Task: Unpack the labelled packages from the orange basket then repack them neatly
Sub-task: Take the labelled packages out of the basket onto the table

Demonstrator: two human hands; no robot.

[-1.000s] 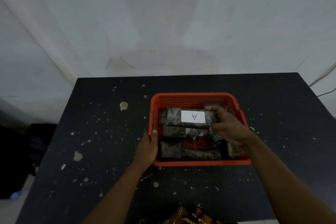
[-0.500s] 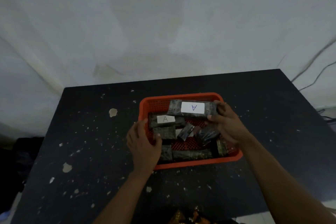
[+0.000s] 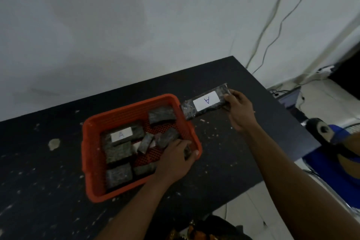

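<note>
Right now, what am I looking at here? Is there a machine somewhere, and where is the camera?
No machine: a person works with bare hands, and the one camera sits on their head, looking forward and down, so you see their own arms reaching out. On a black speckled table stands an orange basket holding several dark wrapped packages; one of them shows a white label marked A. The right hand holds another package labelled A out past the basket's right side, above the table. The left hand reaches into the basket at its right rim, fingers among the packages; whether it grips one is unclear. Behind is a pale wall with cables hanging at the right.
</note>
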